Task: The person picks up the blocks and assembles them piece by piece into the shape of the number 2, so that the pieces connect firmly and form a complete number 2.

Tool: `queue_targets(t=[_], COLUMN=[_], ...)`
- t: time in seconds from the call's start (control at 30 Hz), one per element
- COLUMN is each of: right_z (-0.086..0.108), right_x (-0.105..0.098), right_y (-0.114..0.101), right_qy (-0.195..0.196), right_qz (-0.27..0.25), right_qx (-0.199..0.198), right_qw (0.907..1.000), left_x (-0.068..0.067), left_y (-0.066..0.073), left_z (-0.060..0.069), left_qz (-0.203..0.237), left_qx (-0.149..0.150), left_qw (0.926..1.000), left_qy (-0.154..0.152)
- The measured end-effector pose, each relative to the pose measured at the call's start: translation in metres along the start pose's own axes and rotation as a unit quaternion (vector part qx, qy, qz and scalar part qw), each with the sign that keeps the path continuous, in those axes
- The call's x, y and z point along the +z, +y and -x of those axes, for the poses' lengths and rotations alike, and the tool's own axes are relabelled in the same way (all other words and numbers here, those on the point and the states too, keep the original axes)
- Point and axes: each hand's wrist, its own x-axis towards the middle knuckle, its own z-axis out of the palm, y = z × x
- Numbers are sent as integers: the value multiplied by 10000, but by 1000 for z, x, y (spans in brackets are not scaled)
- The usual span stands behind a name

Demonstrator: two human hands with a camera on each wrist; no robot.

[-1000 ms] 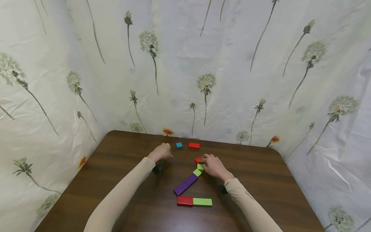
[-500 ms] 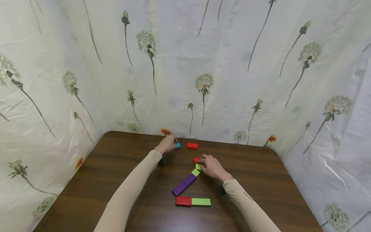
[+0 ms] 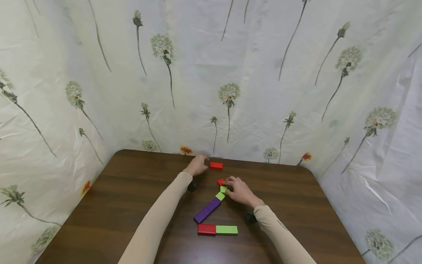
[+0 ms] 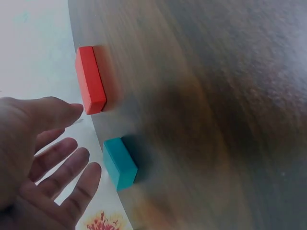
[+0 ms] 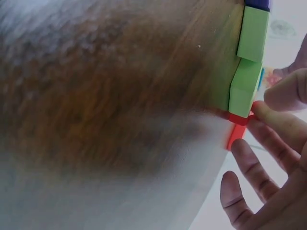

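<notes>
My left hand [image 3: 197, 165] hovers at the table's far edge. In the left wrist view its thumb and fingers are spread apart, with the blue block [image 4: 120, 163] just beyond the fingertips and a red block [image 4: 91, 79] close to the thumb tip. That blue block is hidden behind the hand in the head view. With loosely bent fingers, my right hand [image 3: 242, 191] touches the small red block [image 3: 220, 182] at the upper end of a slanted row. Two light green blocks [image 3: 223, 189] follow below it, then a purple stretch [image 3: 207, 210].
Nearer on the brown wooden table [image 3: 280, 234] lie a wide red block [image 3: 206, 229] and a long green block [image 3: 226, 230], end to end. The purple lower end meets the wide red block's corner. A dandelion-patterned curtain [image 3: 194, 110] stands behind the far edge.
My left hand has moved right and away from me, passing over the blue block toward the far red block. The right hand stays at the slanted row. The head view has shifted slightly.
</notes>
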Motion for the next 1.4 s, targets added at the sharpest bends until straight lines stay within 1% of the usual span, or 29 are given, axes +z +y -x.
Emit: queue_targets(t=[0.07, 0.17, 0.3, 0.5, 0.63, 0.77, 0.93, 1.0, 1.13, 1.2, 1.4], right_z=[0, 1, 1, 2, 3, 4, 4, 4, 4, 4, 5], right_x=[1, 2, 2, 3, 3, 3, 3, 2, 1, 1, 4], right_y=[1, 2, 2, 1, 0, 0, 1, 0, -1, -2, 0], right_qy=[-3, -31, -91, -85, -80, -79, -53, -17, -11, -28, 12], right_qz=[-13, -19, 26, 65, -7, 5, 170, 188, 163, 185, 262], right_qx=[17, 53, 79, 100, 143, 145, 109, 96, 62, 59, 103], right_qw=[10000, 10000, 9999, 9999, 9999, 9999, 9998, 9998, 9998, 9998, 9996], left_x=[1, 2, 7, 15, 19, 23, 28, 28, 27, 26, 29], left_y=[3, 7, 10, 10, 10, 10, 10, 10, 10, 11, 12], left_z=[-1, -2, -3, -5, -6, -7, -8, -8, -6, -6, -8], left_qz=[-96, -360, -695, -787, -866, -1108, -1388, -1409, -1356, -1324, -1485], left_qx=[-10, 25, 92, 89, 91, 141, 225, 242, 178, 127, 100], left_qw=[9999, 9992, 9972, 9964, 9957, 9934, 9901, 9897, 9904, 9909, 9888], left_qy=[-53, -140, -255, -315, -300, -247, -41, 72, 199, 208, 142])
